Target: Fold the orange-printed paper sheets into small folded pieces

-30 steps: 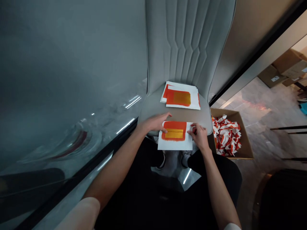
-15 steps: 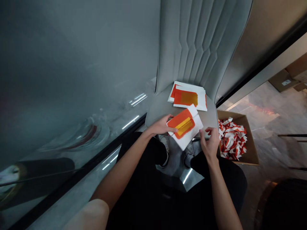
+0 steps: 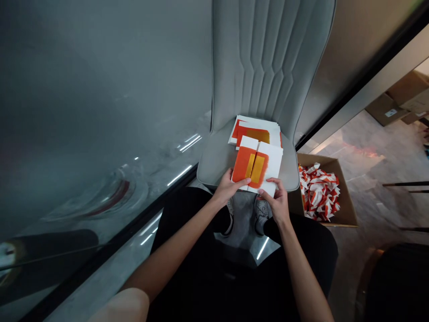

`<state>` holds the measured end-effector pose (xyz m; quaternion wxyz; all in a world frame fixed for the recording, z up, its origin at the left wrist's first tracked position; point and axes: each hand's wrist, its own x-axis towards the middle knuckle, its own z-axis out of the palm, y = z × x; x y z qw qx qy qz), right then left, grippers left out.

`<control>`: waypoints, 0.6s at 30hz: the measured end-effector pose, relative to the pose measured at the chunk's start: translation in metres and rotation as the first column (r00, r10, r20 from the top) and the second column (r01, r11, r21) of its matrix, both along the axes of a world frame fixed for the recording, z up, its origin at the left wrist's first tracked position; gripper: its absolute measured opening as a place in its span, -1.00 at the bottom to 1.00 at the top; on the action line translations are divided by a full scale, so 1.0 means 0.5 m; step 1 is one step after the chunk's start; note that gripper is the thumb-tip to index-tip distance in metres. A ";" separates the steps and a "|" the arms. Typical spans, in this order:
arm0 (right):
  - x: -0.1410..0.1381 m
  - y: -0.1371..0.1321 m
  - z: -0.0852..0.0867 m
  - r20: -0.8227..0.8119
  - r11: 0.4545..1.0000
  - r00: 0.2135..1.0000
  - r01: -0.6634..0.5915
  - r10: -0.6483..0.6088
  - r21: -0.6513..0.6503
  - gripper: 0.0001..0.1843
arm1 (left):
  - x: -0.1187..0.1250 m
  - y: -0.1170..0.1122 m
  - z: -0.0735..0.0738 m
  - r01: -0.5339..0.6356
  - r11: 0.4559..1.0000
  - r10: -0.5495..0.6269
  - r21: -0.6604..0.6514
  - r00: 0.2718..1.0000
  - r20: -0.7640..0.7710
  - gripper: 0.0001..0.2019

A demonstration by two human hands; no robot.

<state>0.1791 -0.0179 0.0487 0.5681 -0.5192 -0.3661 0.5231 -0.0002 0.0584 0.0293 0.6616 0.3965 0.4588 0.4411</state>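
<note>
A white sheet of paper (image 3: 273,163), painted orange with a yellow block, is held between my two hands above the front of a grey chair seat (image 3: 214,163). A dark lengthwise gap or fold line runs through its yellow part. My left hand (image 3: 227,188) pinches the lower left edge, thumb on top near the yellow. With thumb and fingers, my right hand (image 3: 278,201) grips the lower right corner. Just behind, partly covered by the held sheet, a small stack of similar painted sheets (image 3: 260,125) lies on the seat.
On the floor right of the chair stands an open cardboard box (image 3: 348,205) full of crumpled or folded orange-and-white paper pieces (image 3: 321,192). Glossy grey panelling (image 3: 134,67) rises at the left. More cardboard boxes (image 3: 385,109) sit at the far right.
The held sheet has turned more upright and now overlaps the stack's front. My right hand, which was beside the sheet's right corner, has moved left and taken hold of its lower right.
</note>
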 end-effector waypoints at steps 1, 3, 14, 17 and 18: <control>-0.002 0.000 -0.002 0.014 1.000 1.000 -0.007 0.007 0.005 -0.47 | 0.001 0.000 0.000 0.007 1.000 -0.006 0.018 1.000 -0.019 -0.30; -0.005 0.000 -0.007 0.041 1.000 0.999 -0.019 0.019 0.012 -0.53 | 0.003 -0.002 0.002 0.024 0.998 -0.019 0.061 0.997 -0.073 -0.30; -0.007 0.006 -0.034 0.004 1.000 1.000 0.022 -0.022 0.017 -0.63 | -0.014 -0.013 0.033 0.201 0.945 -0.149 0.258 0.967 -0.207 -0.02; -0.009 0.009 -0.033 0.003 0.999 1.000 0.028 -0.028 0.021 -0.63 | -0.022 -0.017 0.036 0.220 0.923 -0.150 0.315 0.961 -0.231 -0.06; -0.009 0.009 -0.033 0.012 0.999 0.999 0.033 -0.033 0.021 -0.63 | -0.025 -0.018 0.035 0.225 0.920 -0.151 0.321 0.959 -0.239 -0.08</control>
